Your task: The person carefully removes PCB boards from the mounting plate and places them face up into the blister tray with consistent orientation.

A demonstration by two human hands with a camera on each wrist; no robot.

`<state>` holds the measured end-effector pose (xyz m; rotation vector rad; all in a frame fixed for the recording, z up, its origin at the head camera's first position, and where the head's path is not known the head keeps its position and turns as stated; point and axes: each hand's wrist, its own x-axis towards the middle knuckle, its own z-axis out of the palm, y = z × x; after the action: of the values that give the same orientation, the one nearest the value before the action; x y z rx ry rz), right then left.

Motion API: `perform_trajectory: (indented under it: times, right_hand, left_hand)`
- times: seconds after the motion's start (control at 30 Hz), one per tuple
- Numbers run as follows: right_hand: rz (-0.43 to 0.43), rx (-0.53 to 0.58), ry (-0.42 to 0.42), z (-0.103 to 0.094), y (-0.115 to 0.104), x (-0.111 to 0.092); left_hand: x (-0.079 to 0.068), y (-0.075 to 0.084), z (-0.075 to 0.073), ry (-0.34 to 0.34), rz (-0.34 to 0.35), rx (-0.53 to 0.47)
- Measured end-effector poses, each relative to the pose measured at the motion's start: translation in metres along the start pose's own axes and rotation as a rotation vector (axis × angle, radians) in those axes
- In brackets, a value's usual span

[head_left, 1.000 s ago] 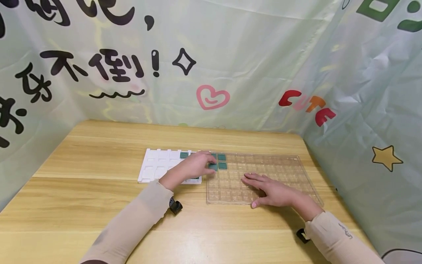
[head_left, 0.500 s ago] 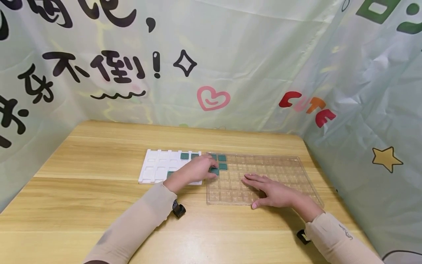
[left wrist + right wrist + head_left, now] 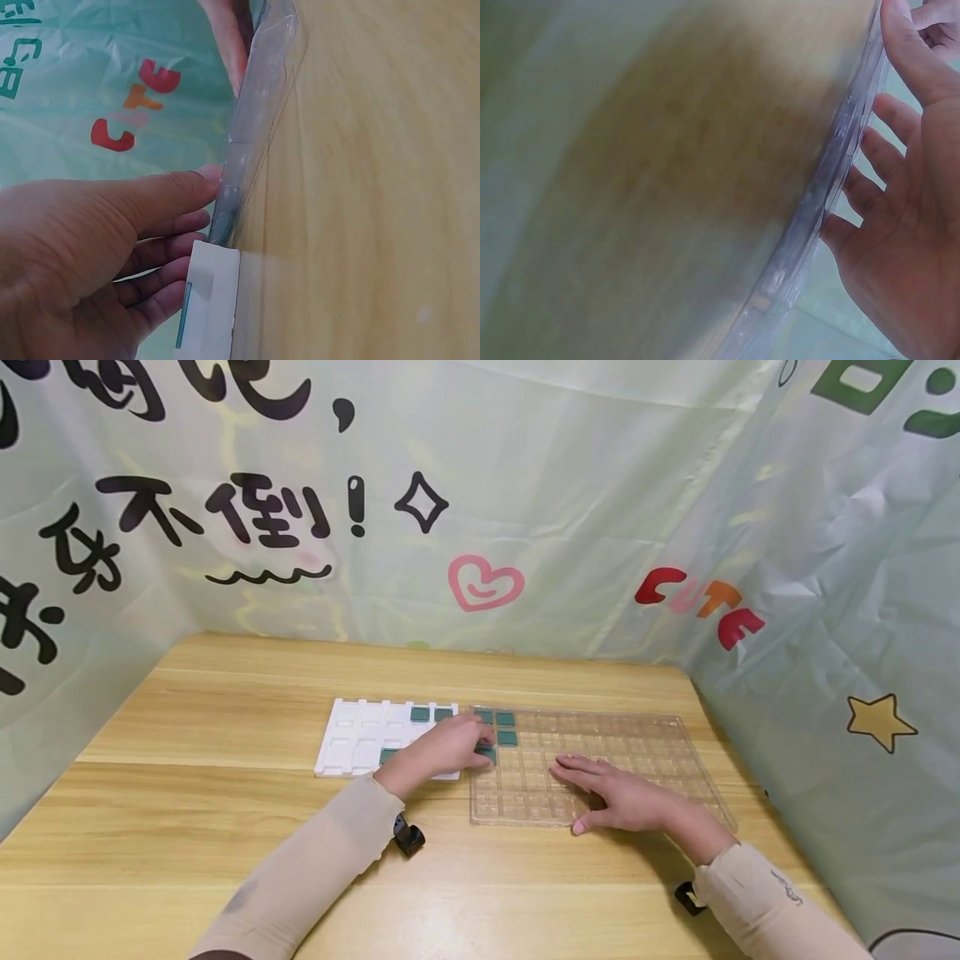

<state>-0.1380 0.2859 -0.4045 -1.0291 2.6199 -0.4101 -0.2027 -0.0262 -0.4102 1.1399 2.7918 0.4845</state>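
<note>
My left hand (image 3: 450,745) reaches over the right end of the white pocketed tray (image 3: 341,753). Its thumb and fingertips pinch a small green square chip (image 3: 487,751), low in the left column of the clear plastic blister tray (image 3: 517,818). Part of that chip is hidden under the thumb. In the left wrist view, the thumb (image 3: 180,191) is right at the clear tray's edge. My right hand (image 3: 618,793) rests on the clear tray's front part with fingers spread; the right wrist view shows its fingers (image 3: 881,154) along the tray's side.
Several green chips (image 3: 507,738) lie in the clear tray's upper left pockets. More chips (image 3: 420,715) sit in the white tray, partly covered by the left hand. Both trays lie side by side on a wooden table (image 3: 187,827) before a printed curtain (image 3: 585,485).
My left hand has moved slightly toward me and right, bringing the green chip down one row in the clear tray, where it now lies flatter. My right hand has stayed in place.
</note>
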Motion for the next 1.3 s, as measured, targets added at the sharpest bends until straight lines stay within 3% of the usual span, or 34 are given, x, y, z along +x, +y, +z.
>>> perform_trajectory:
  times: [0.33, 0.67, 0.83, 1.3]
  right_hand:
    - [0.007, 0.009, 0.001, 0.001, 0.0, -0.001]
    - [0.004, 0.014, 0.005, 0.001, -0.001, 0.0]
    - [-0.001, 0.01, 0.006, 0.001, 0.0, 0.0]
    - [0.006, 0.007, 0.002, 0.001, 0.001, 0.0]
  left_hand:
    - [-0.003, 0.002, -0.003, 0.001, 0.008, -0.014]
    - [-0.015, 0.008, -0.015, 0.024, 0.051, -0.06]
    - [-0.022, 0.006, -0.02, 0.052, 0.084, -0.094]
    - [-0.043, -0.003, -0.025, 0.093, 0.067, -0.099]
